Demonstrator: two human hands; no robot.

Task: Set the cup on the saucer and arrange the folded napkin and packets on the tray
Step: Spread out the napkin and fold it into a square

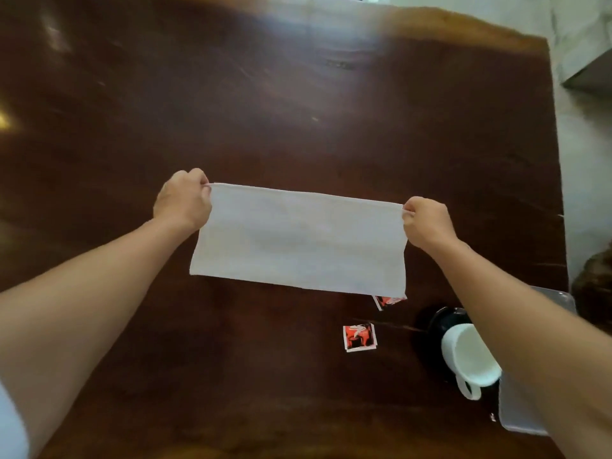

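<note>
Head camera looks steeply down, close over the table (pixel 298 111).

Glossy wood table (pixel 298 111), matt napkin (pixel 298 240)

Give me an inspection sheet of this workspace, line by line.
Surface: dark wooden table, glossy, glare at far edge.
Job's things: white napkin held stretched above the table; white cup on black saucer; two red packets on the table; grey tray mostly hidden by the right arm.
Clutter: nothing seen.
Grippers: left hand and right hand each pinch a top napkin corner.
Cables: nothing seen.
Surroundings: pale floor.
</note>
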